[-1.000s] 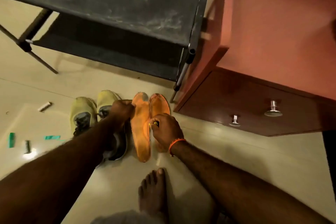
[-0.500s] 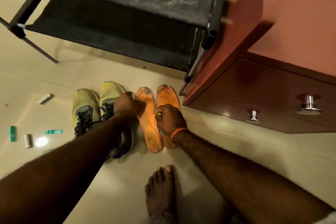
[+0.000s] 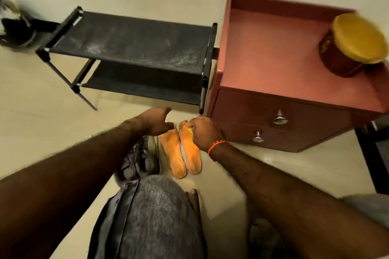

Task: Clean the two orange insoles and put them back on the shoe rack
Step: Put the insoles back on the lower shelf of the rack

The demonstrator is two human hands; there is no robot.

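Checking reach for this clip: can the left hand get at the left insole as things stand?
Probably yes. The left hand hangs open just above the toe end of the left insole, which lies bare on the floor beside the shoe, with nothing over it.

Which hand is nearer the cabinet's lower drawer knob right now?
Right. The right hand sits just left of the lower drawer knob; the left hand is farther left, beyond both insoles.
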